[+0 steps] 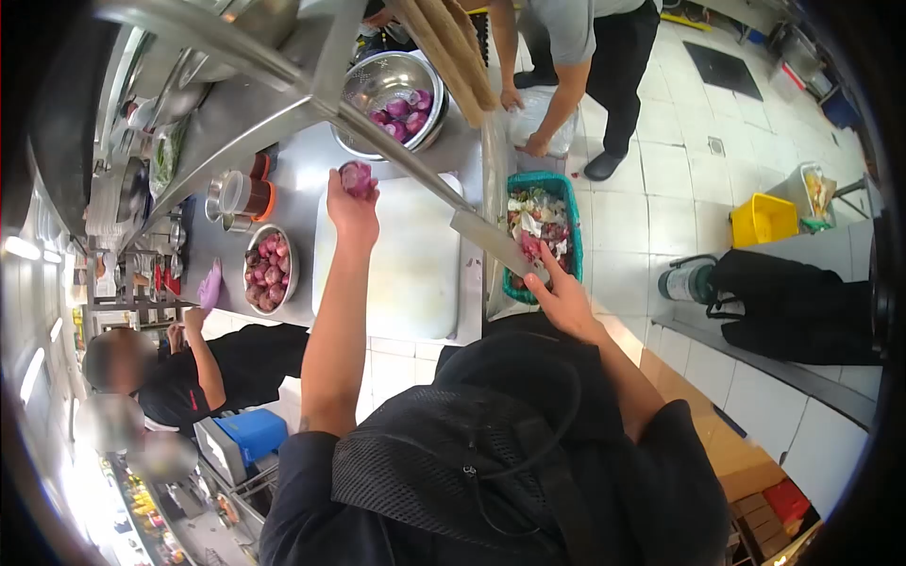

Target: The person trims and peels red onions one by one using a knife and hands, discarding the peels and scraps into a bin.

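Holding purple onion (356,179) in left hand (353,217), fingers curled round it, over far-left corner of white board (406,264), near steel colander (376,80); right hand (568,300) gripping knife (493,242), forefinger stretched out, handle hidden, blade slanting left past edge of teal basket (543,179). Onion probably light, firm, slightly slick; best cupped about widest part, fingertips clear of blade

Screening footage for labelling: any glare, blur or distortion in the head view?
Head view: strong fisheye bend, black corners; head view, left: ceiling lights blown out; head view, upper middle: glare on the steel table; head view, left: blur over the head of the person in black; head view, centre: onion in the left hand reads fairly clearly.
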A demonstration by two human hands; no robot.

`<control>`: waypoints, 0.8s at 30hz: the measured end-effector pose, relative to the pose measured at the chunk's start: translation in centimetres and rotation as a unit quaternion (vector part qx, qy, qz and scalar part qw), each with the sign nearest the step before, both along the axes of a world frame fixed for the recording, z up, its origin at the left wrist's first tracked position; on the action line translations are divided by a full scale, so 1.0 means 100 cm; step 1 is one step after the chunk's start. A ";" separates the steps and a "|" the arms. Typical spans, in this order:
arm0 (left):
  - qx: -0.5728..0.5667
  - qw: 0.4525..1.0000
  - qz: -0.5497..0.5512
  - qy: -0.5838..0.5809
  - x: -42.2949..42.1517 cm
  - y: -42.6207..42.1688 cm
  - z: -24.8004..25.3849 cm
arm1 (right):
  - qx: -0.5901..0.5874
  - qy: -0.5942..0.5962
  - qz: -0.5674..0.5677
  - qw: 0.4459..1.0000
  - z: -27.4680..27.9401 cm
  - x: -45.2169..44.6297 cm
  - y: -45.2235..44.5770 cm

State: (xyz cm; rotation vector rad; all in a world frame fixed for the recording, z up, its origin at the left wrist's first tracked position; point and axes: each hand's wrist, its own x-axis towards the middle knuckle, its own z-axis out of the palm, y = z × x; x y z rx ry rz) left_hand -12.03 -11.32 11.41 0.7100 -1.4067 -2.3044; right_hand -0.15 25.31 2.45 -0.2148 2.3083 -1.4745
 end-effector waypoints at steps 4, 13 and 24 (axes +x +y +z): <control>-0.006 0.998 -0.017 0.052 -0.043 -0.015 0.001 | 0.008 0.012 -0.020 1.000 0.002 -0.003 -0.004; -0.278 0.908 -0.309 -0.044 0.122 0.128 -0.103 | 0.064 -0.020 -0.118 0.991 0.021 0.007 -0.004; -0.210 0.929 -0.280 -0.119 0.106 0.166 -0.105 | 0.031 0.031 -0.085 0.995 -0.076 -0.038 -0.020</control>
